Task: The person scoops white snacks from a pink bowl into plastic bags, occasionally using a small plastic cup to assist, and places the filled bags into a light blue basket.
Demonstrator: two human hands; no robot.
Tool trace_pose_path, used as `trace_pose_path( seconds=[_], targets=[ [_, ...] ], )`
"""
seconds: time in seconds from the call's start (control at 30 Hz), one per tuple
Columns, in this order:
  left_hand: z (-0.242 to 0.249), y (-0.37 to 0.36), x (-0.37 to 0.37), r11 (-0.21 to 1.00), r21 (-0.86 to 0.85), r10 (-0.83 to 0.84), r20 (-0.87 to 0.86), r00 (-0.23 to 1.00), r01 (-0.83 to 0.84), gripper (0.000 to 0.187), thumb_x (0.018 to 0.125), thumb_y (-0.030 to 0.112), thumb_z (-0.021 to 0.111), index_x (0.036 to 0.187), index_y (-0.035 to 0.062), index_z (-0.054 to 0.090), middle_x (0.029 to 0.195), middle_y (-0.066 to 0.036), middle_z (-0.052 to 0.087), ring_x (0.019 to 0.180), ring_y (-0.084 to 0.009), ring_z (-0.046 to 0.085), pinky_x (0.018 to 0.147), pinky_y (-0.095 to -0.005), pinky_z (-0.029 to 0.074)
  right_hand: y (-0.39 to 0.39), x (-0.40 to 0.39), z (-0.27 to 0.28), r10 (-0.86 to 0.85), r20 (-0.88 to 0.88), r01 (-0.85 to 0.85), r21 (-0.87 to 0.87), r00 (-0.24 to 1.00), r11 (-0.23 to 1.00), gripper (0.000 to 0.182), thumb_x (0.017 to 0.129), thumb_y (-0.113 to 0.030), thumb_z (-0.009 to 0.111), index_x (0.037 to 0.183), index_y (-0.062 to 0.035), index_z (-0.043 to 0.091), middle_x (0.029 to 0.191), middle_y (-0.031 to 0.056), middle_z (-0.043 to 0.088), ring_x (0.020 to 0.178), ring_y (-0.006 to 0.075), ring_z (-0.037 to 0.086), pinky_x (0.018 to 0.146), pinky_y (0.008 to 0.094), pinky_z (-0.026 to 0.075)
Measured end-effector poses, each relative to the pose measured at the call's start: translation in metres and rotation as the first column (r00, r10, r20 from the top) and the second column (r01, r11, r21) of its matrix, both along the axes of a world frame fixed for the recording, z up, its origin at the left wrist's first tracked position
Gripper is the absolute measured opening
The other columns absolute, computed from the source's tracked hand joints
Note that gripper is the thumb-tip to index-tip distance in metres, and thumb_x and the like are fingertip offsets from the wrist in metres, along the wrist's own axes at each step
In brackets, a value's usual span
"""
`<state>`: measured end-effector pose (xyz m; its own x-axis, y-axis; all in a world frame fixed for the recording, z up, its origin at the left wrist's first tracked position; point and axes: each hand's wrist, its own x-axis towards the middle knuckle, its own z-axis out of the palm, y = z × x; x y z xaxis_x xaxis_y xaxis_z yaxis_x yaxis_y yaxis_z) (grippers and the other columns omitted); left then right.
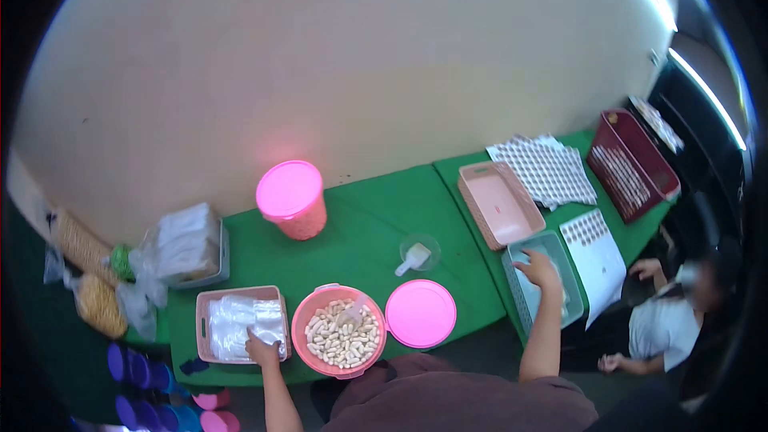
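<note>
My left hand (262, 349) reaches into a pink basket (203, 356) of clear plastic bags (232, 326). Its fingers are apart and rest on the bags. My right hand (542, 270) is over a teal basket (573, 304), fingers spread, with nothing visible in them. Pale contents, partly hidden by my arm, lie in that basket. Between my hands stands a pink tub (299, 344) full of whitish, peanut-like pieces (340, 340), with a clear scoop (352, 314) lying on them. The tub's pink lid (421, 314) lies flat beside it.
A lidded pink container (292, 200), white scoop (414, 257) on a clear round lid, pink basket (500, 204), sticker sheets (544, 168) and maroon basket (632, 164) occupy the green table (368, 216). A bin of bags (192, 244) stands left. Another person (664, 324) sits at right.
</note>
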<state>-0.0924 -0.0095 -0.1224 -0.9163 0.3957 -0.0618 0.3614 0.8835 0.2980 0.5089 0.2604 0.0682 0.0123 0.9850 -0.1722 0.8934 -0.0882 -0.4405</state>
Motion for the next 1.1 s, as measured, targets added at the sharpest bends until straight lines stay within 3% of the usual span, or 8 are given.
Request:
trace_pose_path(
  seconds=[0.13, 0.37, 0.47, 0.63, 0.67, 0.83, 0.9, 1.1],
  targets=[
    [0.007, -0.021, -0.014, 0.887, 0.399, -0.120, -0.284, 0.951, 0.231, 0.065, 0.069, 0.013, 0.080, 0.127, 0.0040, 0.053, 0.099, -0.019, 0.064, 0.091, -0.0327, 0.061, 0.083, -0.0413, 0.047, -0.019, -0.083, -0.009, 0.302, -0.293, -0.317, -0.006, 0.907, 0.948, 0.056, 0.083, -0.035, 0.068, 0.128, -0.0037, 0.054, 0.115, 0.0202, 0.062, 0.102, 0.0316, 0.062, 0.086, 0.0361, 0.050],
    [0.086, -0.039, -0.036, 0.705, 0.682, -0.194, -0.076, 0.978, 0.192, 0.008, 0.087, 0.007, 0.061, 0.086, -0.0007, 0.058, 0.077, -0.012, 0.064, 0.070, -0.0192, 0.061, 0.067, -0.0322, 0.048, -0.053, -0.206, 0.006, 0.664, -0.403, -0.589, 0.311, 0.629, 0.746, 0.039, 0.089, -0.028, 0.061, 0.121, -0.0050, 0.057, 0.097, 0.0225, 0.064, 0.089, 0.0363, 0.062, 0.078, 0.0411, 0.049],
    [0.173, -0.040, 0.014, 0.399, 0.914, -0.260, 0.036, 0.965, 0.073, 0.022, 0.080, 0.007, 0.068, 0.098, 0.0022, 0.056, 0.082, -0.012, 0.061, 0.073, -0.0230, 0.060, 0.068, -0.0344, 0.047, -0.076, -0.235, 0.022, 0.652, -0.635, -0.721, 0.208, 0.414, 0.660, 0.046, 0.090, -0.028, 0.061, 0.129, -0.0067, 0.051, 0.098, 0.0188, 0.062, 0.088, 0.0301, 0.061, 0.076, 0.0375, 0.048],
    [0.215, -0.034, 0.123, 0.532, 0.817, -0.525, 0.115, 0.843, 0.220, 0.011, 0.085, 0.002, 0.064, 0.088, 0.0002, 0.054, 0.082, -0.010, 0.064, 0.076, -0.0140, 0.062, 0.075, -0.0299, 0.050, -0.110, -0.293, 0.004, 0.716, -0.694, -0.750, 0.433, 0.077, 0.500, 0.055, 0.091, -0.028, 0.061, 0.136, -0.0032, 0.040, 0.115, 0.0147, 0.050, 0.099, 0.0223, 0.054, 0.083, 0.0350, 0.047],
    [0.206, -0.043, 0.121, 0.507, 0.732, -0.776, 0.159, 0.611, 0.454, 0.044, 0.084, 0.026, 0.068, 0.117, 0.0013, 0.053, 0.106, -0.013, 0.062, 0.103, -0.0276, 0.059, 0.092, -0.0407, 0.045, -0.112, -0.303, -0.004, 0.723, -0.690, -0.730, 0.475, 0.037, 0.491, 0.051, 0.091, -0.027, 0.061, 0.132, -0.0015, 0.043, 0.115, 0.0150, 0.050, 0.099, 0.0219, 0.054, 0.083, 0.0342, 0.047],
    [0.207, -0.039, 0.145, 0.586, 0.718, -0.661, 0.156, 0.734, 0.375, 0.054, 0.081, 0.004, 0.072, 0.131, 0.0043, 0.050, 0.117, -0.015, 0.062, 0.103, -0.0215, 0.061, 0.086, -0.0297, 0.048, -0.110, -0.331, 0.001, 0.685, -0.725, -0.786, 0.462, -0.069, 0.411, 0.016, 0.088, -0.015, 0.062, 0.092, 0.0007, 0.060, 0.082, 0.0109, 0.061, 0.076, 0.0209, 0.058, 0.068, 0.0338, 0.047],
    [0.208, -0.047, 0.144, 0.488, 0.872, -0.637, 0.388, 0.666, -0.041, 0.064, 0.078, -0.001, 0.074, 0.135, 0.0022, 0.046, 0.119, -0.016, 0.060, 0.105, -0.0223, 0.060, 0.088, -0.0302, 0.048, -0.116, -0.334, 0.006, 0.694, -0.715, -0.826, 0.441, -0.087, 0.351, 0.016, 0.088, -0.014, 0.061, 0.093, 0.0007, 0.060, 0.083, 0.0116, 0.061, 0.075, 0.0217, 0.058, 0.068, 0.0341, 0.046],
    [0.167, -0.042, 0.136, 0.489, 0.858, -0.270, 0.319, 0.908, -0.156, 0.059, 0.079, -0.010, 0.068, 0.134, -0.0040, 0.045, 0.121, -0.016, 0.058, 0.107, -0.0237, 0.059, 0.089, -0.0319, 0.049, -0.126, -0.343, -0.007, 0.674, -0.737, -0.862, 0.303, 0.059, 0.407, 0.027, 0.091, -0.017, 0.057, 0.113, -0.0031, 0.051, 0.081, 0.0081, 0.056, 0.074, 0.0157, 0.055, 0.064, 0.0321, 0.046]
  ],
)
